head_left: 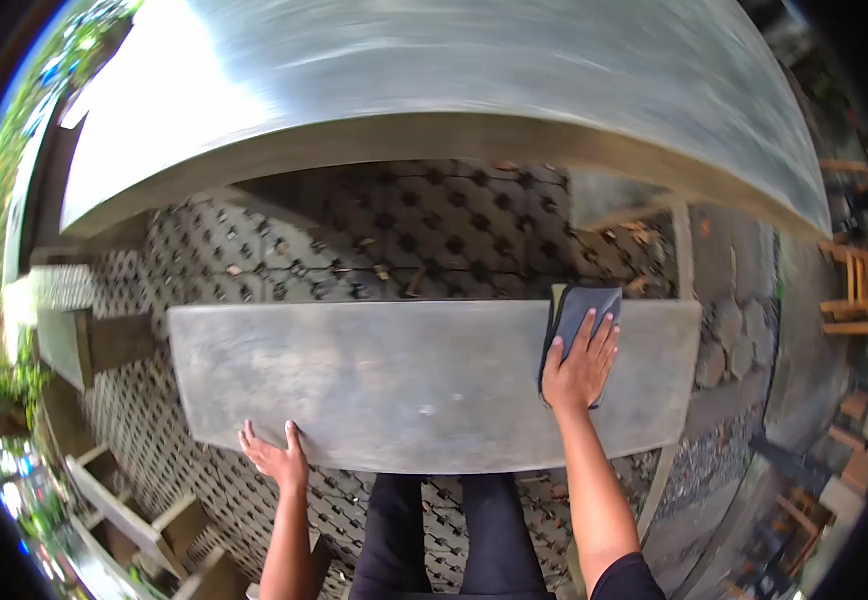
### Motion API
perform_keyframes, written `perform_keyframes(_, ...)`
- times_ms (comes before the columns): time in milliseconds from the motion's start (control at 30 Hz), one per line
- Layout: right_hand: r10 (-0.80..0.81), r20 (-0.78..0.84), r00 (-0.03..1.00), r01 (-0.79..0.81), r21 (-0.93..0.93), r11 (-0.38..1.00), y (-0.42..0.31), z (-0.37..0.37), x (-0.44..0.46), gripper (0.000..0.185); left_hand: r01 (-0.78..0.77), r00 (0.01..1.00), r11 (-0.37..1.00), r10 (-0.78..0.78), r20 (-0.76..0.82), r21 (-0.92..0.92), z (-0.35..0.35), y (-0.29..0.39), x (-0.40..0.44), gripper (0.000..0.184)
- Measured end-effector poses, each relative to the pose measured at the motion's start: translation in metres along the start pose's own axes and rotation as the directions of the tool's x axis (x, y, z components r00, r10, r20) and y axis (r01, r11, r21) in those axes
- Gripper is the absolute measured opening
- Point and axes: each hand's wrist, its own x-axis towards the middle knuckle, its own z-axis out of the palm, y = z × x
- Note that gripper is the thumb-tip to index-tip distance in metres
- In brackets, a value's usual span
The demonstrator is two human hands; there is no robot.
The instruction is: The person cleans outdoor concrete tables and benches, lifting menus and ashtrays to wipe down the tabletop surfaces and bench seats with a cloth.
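Note:
A long grey bench (pixel 384 375) with a smooth, worn top lies across the middle of the view. Toward its right end, my right hand (pixel 581 372) holds a folded dark grey cloth (pixel 594 303) down against the surface, palm down and fingers extended. The cloth reaches the bench's far edge and shows an olive strip on its left side. My left hand (pixel 276 456) is at the near edge, left of the middle, with its fingers apart and nothing in it.
Beyond the bench stands a large grey table (pixel 474 70) with a thick edge. Patterned paving (pixel 424 215) with small holes covers the ground. My dark-trousered legs (pixel 499 540) are close to the near side. Wooden chairs (pixel 854 285) stand at right, concrete blocks (pixel 129 510) at left.

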Motion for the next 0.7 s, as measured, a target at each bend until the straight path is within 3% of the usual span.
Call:
perform_keyframes(33,-0.063,-0.001,0.998,0.063,0.020,0.998,-0.034,0.002,-0.005,0.076,0.185,0.980,0.981,-0.189,0.065,0.058,-0.006,-0.022,0.024,0.113)
perform_keyframes(100,-0.201,0.025,0.979,0.198,0.088,0.976,-0.105,0.005,-0.020,0.075,0.471,0.875,0.870,-0.441,0.200,-0.144,-0.001,-0.074,0.069,0.130)
perform_keyframes(133,-0.271,0.042,0.962,0.265,0.116,0.957,-0.142,0.007,-0.029,0.074,0.726,0.573,0.687,-0.597,0.561,-0.011,-0.042,-0.041,0.088,0.142)
perform_keyframes(200,-0.407,0.012,0.914,0.400,0.159,0.903,-0.213,0.018,-0.047,0.075,0.801,0.468,0.592,-0.523,0.712,-0.092,-0.036,-0.046,0.104,0.146)
perform_keyframes(267,-0.510,-0.015,0.860,0.506,0.163,0.847,-0.284,0.028,-0.066,0.074,0.851,0.478,0.428,-0.394,0.785,-0.303,-0.029,-0.043,0.104,0.145)
perform_keyframes(300,-0.556,-0.026,0.831,0.551,0.169,0.817,-0.318,0.033,-0.073,0.074,0.856,0.400,0.485,-0.404,0.823,-0.177,-0.049,-0.030,0.111,0.148)
perform_keyframes(367,-0.604,-0.021,0.797,0.597,0.175,0.783,-0.383,0.035,-0.082,0.068,0.741,0.465,0.651,-0.319,0.826,-0.165,-0.002,-0.074,0.105,0.158)
perform_keyframes(400,-0.621,-0.020,0.784,0.613,0.184,0.768,-0.414,0.039,-0.086,0.065,0.747,0.354,0.664,-0.407,0.842,0.007,-0.015,-0.059,0.111,0.162)
perform_keyframes(433,-0.654,-0.063,0.754,0.654,0.174,0.737,-0.444,0.042,-0.087,0.055,0.730,0.445,0.675,-0.351,0.824,-0.106,0.026,-0.087,0.098,0.165)
perform_keyframes(467,-0.684,-0.092,0.724,0.688,0.172,0.705,-0.470,0.051,-0.089,0.048,0.762,0.310,0.643,-0.460,0.832,0.072,-0.043,-0.034,0.119,0.163)
perform_keyframes(600,-0.768,-0.085,0.635,0.764,0.212,0.609,-0.563,0.071,-0.108,0.044,0.833,0.320,0.551,-0.415,0.852,-0.044,-0.029,-0.040,0.109,0.164)
perform_keyframes(633,-0.786,-0.027,0.618,0.770,0.222,0.598,-0.581,0.070,-0.116,0.049,0.848,0.259,0.530,-0.429,0.866,0.009,-0.033,-0.036,0.113,0.163)
perform_keyframes(700,-0.841,-0.206,0.501,0.864,0.173,0.473,-0.610,0.074,-0.134,0.057,0.852,0.258,0.524,-0.431,0.865,0.007,-0.030,-0.035,0.112,0.163)
